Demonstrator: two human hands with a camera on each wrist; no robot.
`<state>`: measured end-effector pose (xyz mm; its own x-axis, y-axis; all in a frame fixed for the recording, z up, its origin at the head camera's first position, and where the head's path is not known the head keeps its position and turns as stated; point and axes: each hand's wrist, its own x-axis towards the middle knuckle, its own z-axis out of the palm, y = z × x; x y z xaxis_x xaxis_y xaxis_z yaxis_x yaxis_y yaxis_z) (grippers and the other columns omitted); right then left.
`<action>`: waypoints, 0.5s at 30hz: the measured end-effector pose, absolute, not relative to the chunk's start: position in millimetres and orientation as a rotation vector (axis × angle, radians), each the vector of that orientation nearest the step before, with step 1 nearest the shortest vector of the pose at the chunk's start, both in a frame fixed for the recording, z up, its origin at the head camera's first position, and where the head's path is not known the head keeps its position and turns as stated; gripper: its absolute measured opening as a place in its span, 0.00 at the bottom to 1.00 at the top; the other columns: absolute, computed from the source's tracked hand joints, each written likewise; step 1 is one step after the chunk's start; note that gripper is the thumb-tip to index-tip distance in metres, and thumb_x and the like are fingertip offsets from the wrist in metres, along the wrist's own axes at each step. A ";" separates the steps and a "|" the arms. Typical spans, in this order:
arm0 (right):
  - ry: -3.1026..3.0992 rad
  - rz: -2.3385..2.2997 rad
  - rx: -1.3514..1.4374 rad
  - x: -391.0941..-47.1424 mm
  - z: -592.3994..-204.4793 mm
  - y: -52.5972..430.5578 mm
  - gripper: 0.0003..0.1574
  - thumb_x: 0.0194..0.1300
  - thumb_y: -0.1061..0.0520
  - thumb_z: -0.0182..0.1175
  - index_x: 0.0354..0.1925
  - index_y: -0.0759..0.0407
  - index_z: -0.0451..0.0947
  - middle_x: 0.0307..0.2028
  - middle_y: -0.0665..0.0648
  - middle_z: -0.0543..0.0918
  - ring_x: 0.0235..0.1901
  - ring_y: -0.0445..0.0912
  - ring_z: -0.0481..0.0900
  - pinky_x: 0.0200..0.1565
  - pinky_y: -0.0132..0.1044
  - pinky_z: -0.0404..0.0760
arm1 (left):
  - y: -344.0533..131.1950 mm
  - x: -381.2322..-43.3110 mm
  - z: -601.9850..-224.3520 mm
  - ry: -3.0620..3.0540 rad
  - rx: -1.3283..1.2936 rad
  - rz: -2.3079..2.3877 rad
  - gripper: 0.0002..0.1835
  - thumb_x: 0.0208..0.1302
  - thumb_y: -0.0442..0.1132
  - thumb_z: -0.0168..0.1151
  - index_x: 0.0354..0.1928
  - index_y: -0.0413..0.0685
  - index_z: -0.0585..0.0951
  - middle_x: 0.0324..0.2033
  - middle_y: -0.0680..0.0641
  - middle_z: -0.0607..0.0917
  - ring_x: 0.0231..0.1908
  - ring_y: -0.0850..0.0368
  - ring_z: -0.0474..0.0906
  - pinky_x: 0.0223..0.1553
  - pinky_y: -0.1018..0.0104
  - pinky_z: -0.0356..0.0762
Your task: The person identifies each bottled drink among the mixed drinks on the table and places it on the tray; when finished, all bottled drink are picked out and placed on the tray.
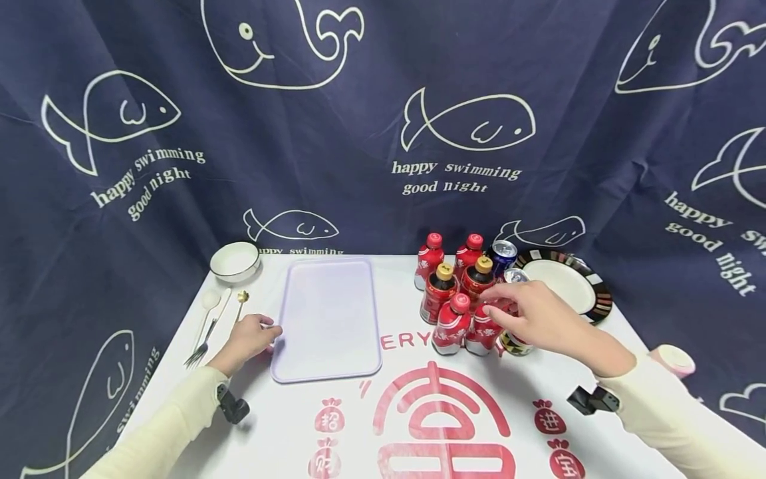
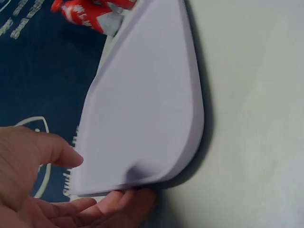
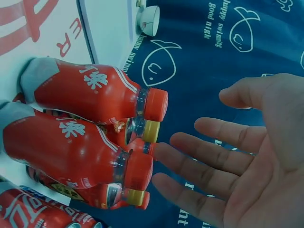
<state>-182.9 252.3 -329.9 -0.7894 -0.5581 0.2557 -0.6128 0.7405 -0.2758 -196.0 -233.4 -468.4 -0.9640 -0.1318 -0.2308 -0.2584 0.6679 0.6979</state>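
Observation:
My left hand (image 1: 250,338) is at the left edge of a pale lilac tray (image 1: 329,319) on the table. In the left wrist view, its fingers (image 2: 116,204) lie along the tray's outer rim, while the thumb stands apart from them, overlapping the tray's side. Over the right part of a group of bottles hovers my right hand (image 1: 532,313), fingers spread and nothing in its grasp. Below and beside it stand red bottles with red caps (image 1: 453,324) and dark bottles with gold caps (image 1: 439,293). The right wrist view has its fingertips close to a red cap (image 3: 138,170).
A blue can (image 1: 501,258) and other cans stand beside the bottles. Behind them sits a dark-rimmed plate (image 1: 601,299). At far left are a white bowl (image 1: 235,261), a fork (image 1: 203,346), and spoons. A pinkish-white roll-like object (image 1: 675,359) lies at the right edge.

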 end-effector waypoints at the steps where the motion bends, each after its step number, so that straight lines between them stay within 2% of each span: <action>1: -2.779 0.537 0.940 -181.5 -330.4 252.6 0.13 0.56 0.55 0.63 0.42 0.54 0.81 0.31 0.44 0.83 0.24 0.33 0.73 0.26 0.28 0.76 | -234.4 -196.9 -470.5 2.669 -0.354 1.230 0.20 0.56 0.39 0.57 0.46 0.29 0.73 0.26 0.43 0.81 0.20 0.58 0.79 0.22 0.65 0.82; 8: -2.773 0.642 0.869 -170.3 -335.7 255.7 0.11 0.56 0.57 0.63 0.40 0.54 0.80 0.30 0.44 0.83 0.28 0.34 0.77 0.26 0.28 0.79 | -239.3 -203.2 -479.6 2.408 -0.519 1.400 0.15 0.58 0.38 0.56 0.42 0.31 0.74 0.28 0.40 0.81 0.21 0.54 0.80 0.23 0.59 0.84; 15: -2.681 0.696 0.556 -158.3 -347.5 265.7 0.13 0.57 0.56 0.62 0.43 0.53 0.80 0.38 0.53 0.84 0.26 0.39 0.79 0.25 0.27 0.78 | -241.4 -209.8 -483.5 2.353 -0.605 1.375 0.15 0.58 0.40 0.57 0.41 0.34 0.73 0.30 0.41 0.80 0.23 0.55 0.79 0.23 0.60 0.84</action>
<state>-158.3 265.7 -347.5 -0.8746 -0.2878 0.3902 -0.4413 0.8059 -0.3946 -209.8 -241.4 -483.5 -0.8485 -0.1852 -0.4958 -0.5229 0.4383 0.7311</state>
